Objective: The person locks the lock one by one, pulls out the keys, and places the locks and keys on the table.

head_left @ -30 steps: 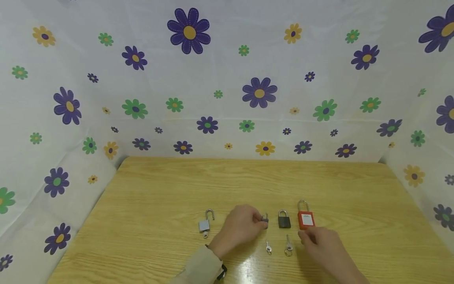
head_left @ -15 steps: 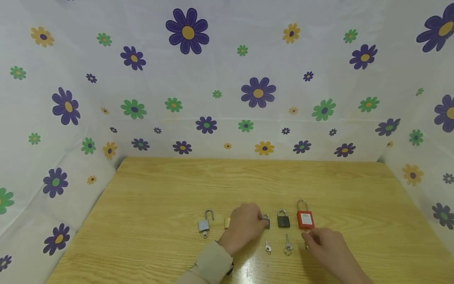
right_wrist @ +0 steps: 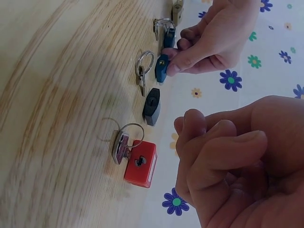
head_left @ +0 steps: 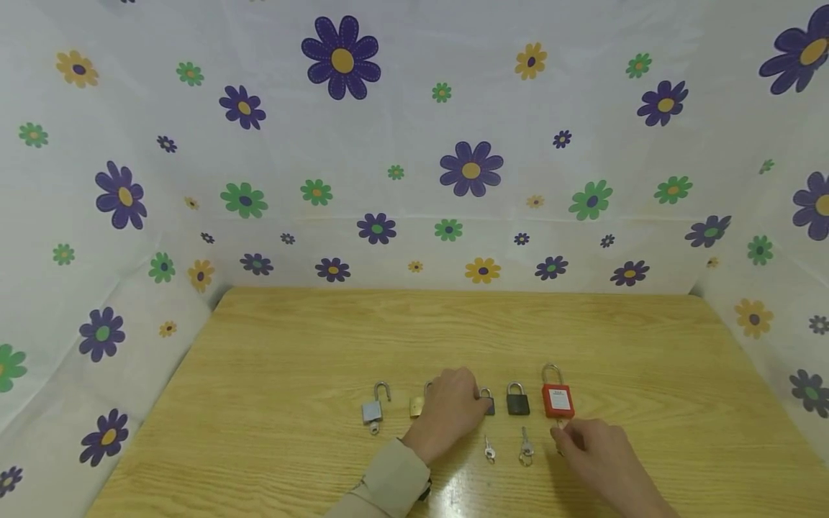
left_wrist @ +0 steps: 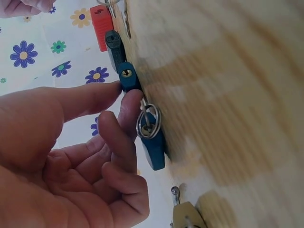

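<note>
The left hand [head_left: 448,407] pinches a blue padlock [head_left: 490,408] to its right, lying lengthwise forward; the right hand [head_left: 599,444], farther off, curls loosely near a red padlock [head_left: 559,401], apparently holding nothing.

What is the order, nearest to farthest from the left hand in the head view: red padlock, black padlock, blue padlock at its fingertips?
1. Blue padlock, touched by the left hand.
2. Black padlock, right of it.
3. Red padlock, farther right.
</note>
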`<action>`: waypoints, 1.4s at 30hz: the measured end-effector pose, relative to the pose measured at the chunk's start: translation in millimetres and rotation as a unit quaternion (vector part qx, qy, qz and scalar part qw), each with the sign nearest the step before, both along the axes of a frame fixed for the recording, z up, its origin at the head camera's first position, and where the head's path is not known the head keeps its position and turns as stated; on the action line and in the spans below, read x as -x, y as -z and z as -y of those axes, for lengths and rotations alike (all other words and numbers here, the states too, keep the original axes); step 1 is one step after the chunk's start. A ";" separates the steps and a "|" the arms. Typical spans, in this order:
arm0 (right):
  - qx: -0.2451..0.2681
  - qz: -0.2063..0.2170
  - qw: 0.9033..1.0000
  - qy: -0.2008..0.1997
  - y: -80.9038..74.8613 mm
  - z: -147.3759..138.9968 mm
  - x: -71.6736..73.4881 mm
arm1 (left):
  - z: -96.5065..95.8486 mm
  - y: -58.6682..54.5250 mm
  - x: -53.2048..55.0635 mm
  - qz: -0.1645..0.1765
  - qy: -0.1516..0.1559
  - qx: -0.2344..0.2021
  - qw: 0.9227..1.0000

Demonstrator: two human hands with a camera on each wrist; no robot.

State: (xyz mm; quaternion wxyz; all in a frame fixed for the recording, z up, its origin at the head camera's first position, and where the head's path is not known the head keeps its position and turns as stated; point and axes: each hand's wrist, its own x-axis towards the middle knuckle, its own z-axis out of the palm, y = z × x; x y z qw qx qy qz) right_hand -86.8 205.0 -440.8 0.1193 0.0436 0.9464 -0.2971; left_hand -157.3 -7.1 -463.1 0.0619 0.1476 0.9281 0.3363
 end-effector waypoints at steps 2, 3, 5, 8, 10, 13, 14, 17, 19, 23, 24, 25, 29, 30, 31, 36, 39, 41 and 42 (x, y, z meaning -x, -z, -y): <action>0.001 0.002 1.000 0.002 0.0 0.0 0.7 | 0.3 -0.4 0.4 0.001 -0.001 -0.003 1.000; 0.000 0.004 1.000 0.003 -0.1 0.0 1.1 | 0.5 -0.6 0.4 0.001 -0.002 -0.005 1.000; -0.001 0.007 1.000 0.003 -0.1 -0.1 2.0 | 1.2 -1.1 0.3 0.003 -0.003 -0.009 1.000; -0.002 0.007 1.000 0.002 -0.3 -0.3 3.3 | 3.7 -1.5 1.0 0.004 -0.002 -0.011 1.000; -0.002 0.005 1.000 0.001 -0.5 -0.5 4.0 | 7.6 -2.0 2.3 -0.001 -0.004 -0.009 1.000; 0.001 0.001 1.000 0.001 -0.8 -1.1 4.6 | 18.4 -2.9 4.7 -0.021 -0.014 0.006 1.000; 0.004 0.001 1.000 0.001 -0.7 -1.3 4.6 | 23.0 -3.2 5.2 -0.028 -0.020 0.014 0.999; 0.008 0.000 1.000 0.004 0.1 -2.4 4.1 | 36.7 -4.6 4.8 -0.030 -0.027 0.029 0.999; 0.009 -0.001 1.000 0.006 1.0 -2.9 3.4 | 43.4 -4.5 3.5 -0.024 -0.019 0.034 0.999; 0.004 0.006 1.000 0.012 2.8 -2.6 1.1 | 49.7 -1.0 -0.7 -0.029 0.017 0.060 0.998; 0.003 0.011 1.000 0.013 3.5 -2.3 0.6 | 49.9 0.4 -1.9 -0.040 0.022 0.071 0.996; 0.004 0.016 1.000 0.016 4.0 -2.0 0.1 | 49.8 1.7 -3.0 -0.047 0.027 0.085 0.995; 0.003 0.032 0.999 0.020 6.2 -1.1 0.1 | 46.8 2.8 -5.6 -0.058 0.031 0.112 0.992; 0.004 0.036 0.999 0.024 6.2 -1.2 0.0 | 45.8 2.6 -5.9 -0.056 0.029 0.113 0.992; 0.004 0.038 0.999 0.026 6.3 -1.2 0.0 | 44.9 2.4 -5.9 -0.050 0.028 0.112 0.992; 0.008 0.042 0.999 0.032 5.9 -1.5 0.5 | 42.3 -0.3 -6.9 -0.050 0.022 0.119 0.991; 0.004 0.039 0.999 0.030 5.0 -1.5 2.1 | 41.7 -1.5 -7.1 -0.062 0.021 0.130 0.989; 0.003 0.040 0.999 0.030 4.9 -0.7 2.5 | 41.8 -1.7 -7.7 -0.054 0.017 0.118 0.991; 0.003 0.042 0.999 0.029 4.9 -0.1 2.5 | 42.1 -1.6 -7.8 -0.047 0.014 0.107 0.993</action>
